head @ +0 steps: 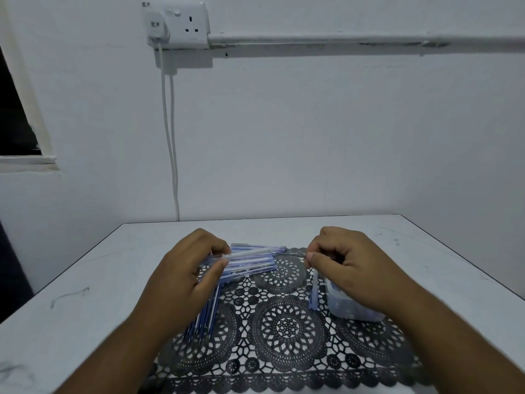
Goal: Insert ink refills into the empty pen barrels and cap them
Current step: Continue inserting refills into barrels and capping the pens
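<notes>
Refills [203, 318] lie fanned at near left on a lace mat [287, 328], within easy reach, with a plastic tub [348, 305] at right. Above the mat, the left hand [181, 275] pinches a barrel [250, 253] level, open end facing right; the right hand [345, 264] pinches a thin refill, apparently lining it up. Farther off, pens [255, 265] are heaped on the table [142, 245].

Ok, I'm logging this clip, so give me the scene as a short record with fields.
left hand: grips a pen barrel
right hand: pinches something thin at the barrel's end, too blurred to name
barrels pile: on the mat, under the held barrel
refills: beside the left wrist
tub: under the right hand
mat: black lace, on the table
</notes>
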A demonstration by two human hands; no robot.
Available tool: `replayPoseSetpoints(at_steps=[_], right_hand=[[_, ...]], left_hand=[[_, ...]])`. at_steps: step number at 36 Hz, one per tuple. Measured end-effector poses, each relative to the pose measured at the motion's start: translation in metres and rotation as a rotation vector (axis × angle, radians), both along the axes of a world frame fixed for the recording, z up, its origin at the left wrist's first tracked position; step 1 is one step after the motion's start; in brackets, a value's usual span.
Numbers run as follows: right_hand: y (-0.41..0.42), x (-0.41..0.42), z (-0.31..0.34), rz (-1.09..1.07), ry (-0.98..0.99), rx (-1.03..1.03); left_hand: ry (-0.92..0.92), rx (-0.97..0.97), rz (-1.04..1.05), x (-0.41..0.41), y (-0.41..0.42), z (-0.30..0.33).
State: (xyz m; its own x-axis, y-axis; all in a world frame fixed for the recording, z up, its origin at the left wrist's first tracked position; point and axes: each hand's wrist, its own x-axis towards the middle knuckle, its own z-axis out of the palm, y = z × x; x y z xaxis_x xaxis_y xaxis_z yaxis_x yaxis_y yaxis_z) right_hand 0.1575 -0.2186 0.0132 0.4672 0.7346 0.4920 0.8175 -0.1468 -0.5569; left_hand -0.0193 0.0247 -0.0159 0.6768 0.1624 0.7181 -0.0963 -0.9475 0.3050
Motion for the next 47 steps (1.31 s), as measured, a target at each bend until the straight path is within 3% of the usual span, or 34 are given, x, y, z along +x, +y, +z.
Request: replayPoseSetpoints(at_steps=[25, 32, 36, 42, 47], right_hand=[[-0.002, 0.001, 0.000, -0.014, -0.009, -0.046], [0.005, -0.010, -0.001, 0.046, -0.006, -0.070], [0.011, -0.026, -0.002, 0.120, 0.187, 0.053], [0.024, -0.037, -0.003, 0.170, 0.718, 0.322], [0.024, -0.027, -0.001, 0.063, 0.764, 0.512]], left_hand=[[0.021, -0.003, -0.055, 0.002, -0.004, -0.003], [0.110, 0.024, -0.117, 0.004, -0.013, -0.007], [0.151, 0.001, -0.149, 0.006, -0.024, -0.008], [0.155, -0.217, -0.187, 0.009, -0.030, -0.013], [0.144, -0.360, -0.162, 0.009, -0.030, -0.012]])
